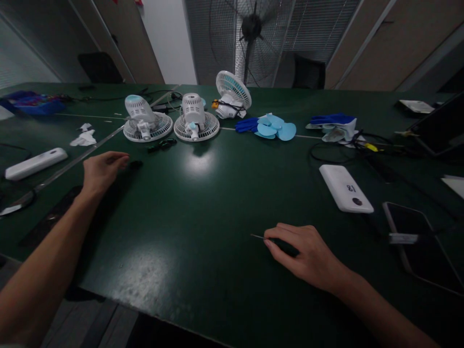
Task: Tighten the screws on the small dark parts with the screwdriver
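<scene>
My right hand (304, 253) rests low over the green table, its thumb and fingers closed around a small screwdriver (258, 236). The thin metal shaft points left and most of the dark handle is hidden in the palm. Off to the left, my left hand (103, 169) is held with its fingers bent and drawn together; what lies between the fingertips, if anything, is hidden. Just right of those fingertips is a small black object (136, 165), too dark to name. A black bundled cable (162, 145) lies farther back, close to the white fans.
Two white fans (195, 126) lie face down at the back, and another fan (232, 94) is tilted beside them. Light-blue fan blades (276, 127) sit on blue gloves. On the right are a white power bank (346, 188) and a phone (422, 241). A white case (36, 163) lies left.
</scene>
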